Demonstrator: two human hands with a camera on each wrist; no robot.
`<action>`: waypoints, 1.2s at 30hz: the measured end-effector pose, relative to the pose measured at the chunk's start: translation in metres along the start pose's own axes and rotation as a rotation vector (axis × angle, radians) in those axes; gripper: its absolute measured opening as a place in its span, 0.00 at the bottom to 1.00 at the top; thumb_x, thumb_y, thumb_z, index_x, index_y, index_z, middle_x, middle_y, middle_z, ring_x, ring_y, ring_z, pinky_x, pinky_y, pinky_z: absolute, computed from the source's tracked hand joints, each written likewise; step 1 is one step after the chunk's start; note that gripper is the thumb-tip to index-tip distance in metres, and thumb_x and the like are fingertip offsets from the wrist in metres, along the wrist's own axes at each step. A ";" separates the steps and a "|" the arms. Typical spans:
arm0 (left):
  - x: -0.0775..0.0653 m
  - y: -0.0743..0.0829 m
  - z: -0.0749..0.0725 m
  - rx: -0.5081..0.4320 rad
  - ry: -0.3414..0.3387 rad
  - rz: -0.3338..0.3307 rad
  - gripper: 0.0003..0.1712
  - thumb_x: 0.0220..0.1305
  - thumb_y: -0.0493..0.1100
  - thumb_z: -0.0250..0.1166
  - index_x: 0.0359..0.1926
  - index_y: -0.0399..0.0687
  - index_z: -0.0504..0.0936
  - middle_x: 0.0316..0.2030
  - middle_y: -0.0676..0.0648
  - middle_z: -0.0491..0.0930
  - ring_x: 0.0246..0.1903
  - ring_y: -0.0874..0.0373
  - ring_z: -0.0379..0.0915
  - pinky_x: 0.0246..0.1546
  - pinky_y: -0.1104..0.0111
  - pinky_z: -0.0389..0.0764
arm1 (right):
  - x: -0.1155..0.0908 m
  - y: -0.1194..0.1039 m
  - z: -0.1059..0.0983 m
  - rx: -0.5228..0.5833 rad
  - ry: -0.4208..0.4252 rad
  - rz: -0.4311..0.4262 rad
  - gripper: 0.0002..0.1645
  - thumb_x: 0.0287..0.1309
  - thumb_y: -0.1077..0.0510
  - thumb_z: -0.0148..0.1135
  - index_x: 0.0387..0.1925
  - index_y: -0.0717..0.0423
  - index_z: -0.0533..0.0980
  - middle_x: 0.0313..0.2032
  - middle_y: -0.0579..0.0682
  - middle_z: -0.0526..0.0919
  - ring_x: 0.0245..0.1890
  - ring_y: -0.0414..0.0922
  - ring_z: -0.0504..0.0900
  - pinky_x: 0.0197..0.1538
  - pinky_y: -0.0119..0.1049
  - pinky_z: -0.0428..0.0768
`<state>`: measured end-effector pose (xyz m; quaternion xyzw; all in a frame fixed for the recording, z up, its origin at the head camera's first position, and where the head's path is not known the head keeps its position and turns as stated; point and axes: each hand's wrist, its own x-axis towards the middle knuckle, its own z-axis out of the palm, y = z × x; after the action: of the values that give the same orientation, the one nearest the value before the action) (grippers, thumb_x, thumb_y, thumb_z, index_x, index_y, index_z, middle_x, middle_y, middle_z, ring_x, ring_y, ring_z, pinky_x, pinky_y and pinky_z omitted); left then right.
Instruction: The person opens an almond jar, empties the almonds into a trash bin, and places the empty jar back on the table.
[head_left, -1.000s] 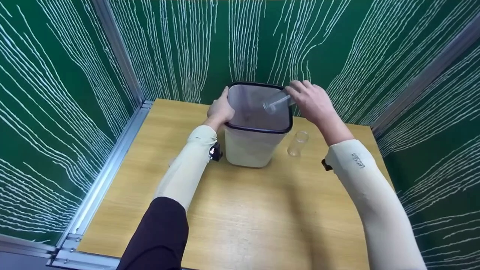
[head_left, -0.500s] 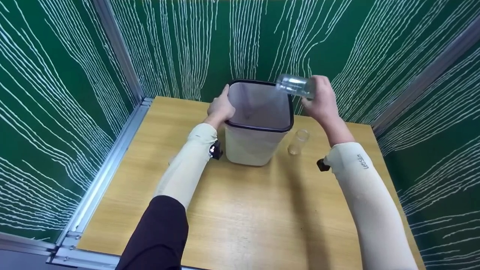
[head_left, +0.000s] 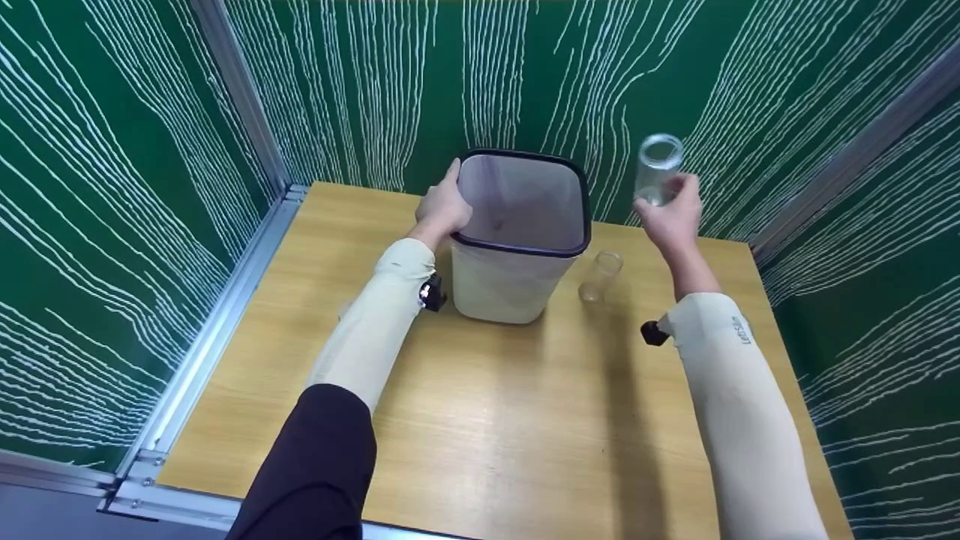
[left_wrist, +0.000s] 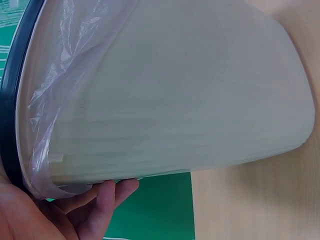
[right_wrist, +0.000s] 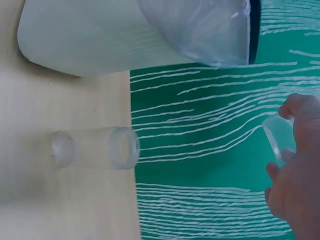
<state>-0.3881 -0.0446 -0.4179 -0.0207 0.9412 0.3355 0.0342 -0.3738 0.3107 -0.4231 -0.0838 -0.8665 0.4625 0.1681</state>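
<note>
A pale trash bin (head_left: 501,289) with a dark rim stands upright on the table, lined with a thin clear plastic bag (left_wrist: 85,45). My left hand (head_left: 444,208) grips its left side at the rim, thumb along the top edge and fingers against the outer wall. Right of the bin, my right hand (head_left: 675,214) holds a clear drinking glass (head_left: 657,166) up in the air, mouth upward, fingers round its lower part. A second clear glass (head_left: 602,276) stands upright on the table beside the bin, seen too in the right wrist view, where it appears sideways.
The wooden table (head_left: 480,420) is bounded by green panels (head_left: 352,90) with white wavy lines at the back and both sides. A metal frame rail (head_left: 217,337) runs along its left edge.
My right hand has lifted the glass from over the bin's opening, moved it right and away, and turned it from tilted to upright. My left hand stays on the rim.
</note>
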 end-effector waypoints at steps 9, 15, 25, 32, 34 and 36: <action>0.002 -0.003 -0.001 -0.007 0.006 0.002 0.50 0.62 0.38 0.56 0.78 0.64 0.39 0.67 0.47 0.66 0.38 0.51 0.74 0.28 0.63 0.73 | -0.002 0.038 0.000 0.108 0.011 0.104 0.41 0.57 0.55 0.66 0.67 0.47 0.56 0.67 0.53 0.63 0.67 0.47 0.61 0.66 0.45 0.62; 0.003 -0.002 -0.003 -0.031 0.003 0.006 0.49 0.62 0.37 0.55 0.78 0.64 0.39 0.68 0.46 0.65 0.37 0.51 0.75 0.29 0.64 0.73 | -0.005 0.063 0.000 0.166 0.011 0.188 0.40 0.58 0.57 0.66 0.67 0.50 0.57 0.68 0.53 0.62 0.68 0.47 0.60 0.65 0.43 0.64; 0.003 0.001 -0.002 -0.026 0.000 -0.006 0.50 0.63 0.38 0.55 0.77 0.66 0.39 0.68 0.48 0.64 0.35 0.51 0.74 0.27 0.64 0.72 | -0.015 0.092 0.007 0.104 -0.038 0.248 0.42 0.59 0.53 0.66 0.70 0.49 0.56 0.69 0.53 0.60 0.67 0.52 0.59 0.61 0.47 0.69; 0.003 -0.002 0.002 -0.017 -0.022 -0.008 0.51 0.61 0.37 0.55 0.77 0.66 0.38 0.66 0.47 0.67 0.32 0.51 0.73 0.25 0.64 0.71 | -0.025 0.117 0.021 0.066 -0.014 0.258 0.41 0.56 0.58 0.66 0.69 0.54 0.59 0.66 0.55 0.64 0.65 0.53 0.62 0.61 0.45 0.68; 0.003 -0.001 0.002 -0.029 -0.025 -0.005 0.50 0.62 0.37 0.55 0.77 0.65 0.38 0.67 0.46 0.66 0.32 0.51 0.74 0.25 0.64 0.72 | -0.027 0.122 0.023 0.045 -0.027 0.278 0.42 0.56 0.57 0.65 0.69 0.56 0.58 0.67 0.57 0.64 0.66 0.54 0.61 0.64 0.46 0.65; 0.003 -0.001 0.002 -0.032 -0.023 -0.002 0.50 0.62 0.37 0.55 0.77 0.65 0.38 0.67 0.46 0.66 0.32 0.51 0.74 0.26 0.64 0.72 | -0.029 0.126 0.025 0.018 -0.044 0.298 0.42 0.57 0.57 0.65 0.69 0.57 0.58 0.67 0.59 0.63 0.67 0.55 0.61 0.65 0.48 0.63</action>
<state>-0.3908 -0.0442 -0.4199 -0.0184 0.9352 0.3507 0.0449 -0.3578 0.3532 -0.5468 -0.2001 -0.8438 0.4916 0.0793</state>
